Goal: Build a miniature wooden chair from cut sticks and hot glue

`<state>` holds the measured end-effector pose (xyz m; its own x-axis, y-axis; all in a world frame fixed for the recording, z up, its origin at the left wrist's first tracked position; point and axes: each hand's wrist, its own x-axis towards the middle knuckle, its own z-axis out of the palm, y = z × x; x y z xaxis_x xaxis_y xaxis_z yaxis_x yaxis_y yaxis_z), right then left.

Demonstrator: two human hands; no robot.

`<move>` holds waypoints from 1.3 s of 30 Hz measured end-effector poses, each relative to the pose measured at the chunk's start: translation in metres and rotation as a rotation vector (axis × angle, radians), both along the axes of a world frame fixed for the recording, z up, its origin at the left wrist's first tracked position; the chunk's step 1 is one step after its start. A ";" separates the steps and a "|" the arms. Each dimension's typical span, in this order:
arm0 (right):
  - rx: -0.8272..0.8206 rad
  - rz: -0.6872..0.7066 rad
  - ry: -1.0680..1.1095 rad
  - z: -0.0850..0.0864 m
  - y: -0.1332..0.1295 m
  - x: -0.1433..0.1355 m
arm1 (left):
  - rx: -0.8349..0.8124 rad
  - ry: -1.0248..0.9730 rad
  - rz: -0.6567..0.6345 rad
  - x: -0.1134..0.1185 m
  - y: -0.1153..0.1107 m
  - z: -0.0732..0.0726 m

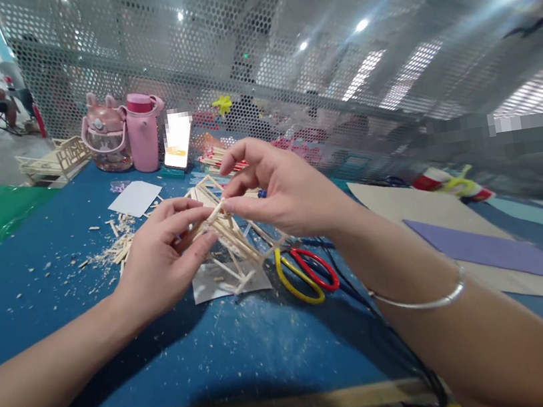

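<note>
A framework of thin wooden sticks (pixel 236 235) is held in the left hand (pixel 158 256), and a short pale stick (pixel 215 211) is pinched at the fingertips of the right hand (pixel 282 188). Scissors (pixel 305 271) with red and yellow handles are laid on the blue table (pixel 213 366), just to the right. Wood scraps (pixel 124 249) are scattered at left, near a white card (pixel 135 199). On the far side, a phone (pixel 178 154) is propped beside a pink flask (pixel 144 144). At right, a purple sheet (pixel 490 252) is laid over tan paper (pixel 403 202).

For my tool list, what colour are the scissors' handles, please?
The head view shows one yellow handle and one red handle.
</note>
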<state>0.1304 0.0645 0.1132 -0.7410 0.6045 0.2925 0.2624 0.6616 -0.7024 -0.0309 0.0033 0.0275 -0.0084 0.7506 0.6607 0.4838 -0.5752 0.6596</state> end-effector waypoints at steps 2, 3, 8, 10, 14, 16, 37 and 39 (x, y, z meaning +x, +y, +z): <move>-0.033 0.005 0.005 0.000 0.001 -0.001 | -0.031 -0.032 -0.018 0.000 0.000 0.000; -0.048 0.006 0.008 0.000 0.002 -0.001 | -0.042 -0.043 -0.024 0.000 0.000 -0.001; -0.125 0.001 0.028 0.001 0.004 0.000 | -0.053 -0.064 -0.023 0.000 0.000 -0.002; -0.133 -0.030 0.088 0.002 0.004 0.005 | -0.064 -0.084 -0.018 0.000 0.000 -0.002; 0.056 -0.337 0.413 -0.015 0.001 0.023 | -0.093 -0.153 0.009 -0.001 0.001 -0.004; 0.113 -0.599 0.610 -0.034 -0.005 0.030 | -0.102 -0.192 0.021 0.001 0.001 -0.006; -0.035 -0.305 0.093 -0.013 -0.004 0.035 | -0.438 -0.615 -0.286 0.016 -0.015 0.000; 0.023 -0.263 0.022 0.001 0.002 0.035 | -0.397 -0.676 -0.313 0.012 -0.013 0.002</move>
<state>0.1654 0.0668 0.1142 -0.5525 0.7687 0.3224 0.4123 0.5882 -0.6957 -0.0192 -0.0101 0.0292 -0.0599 0.9594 0.2755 -0.2307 -0.2818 0.9313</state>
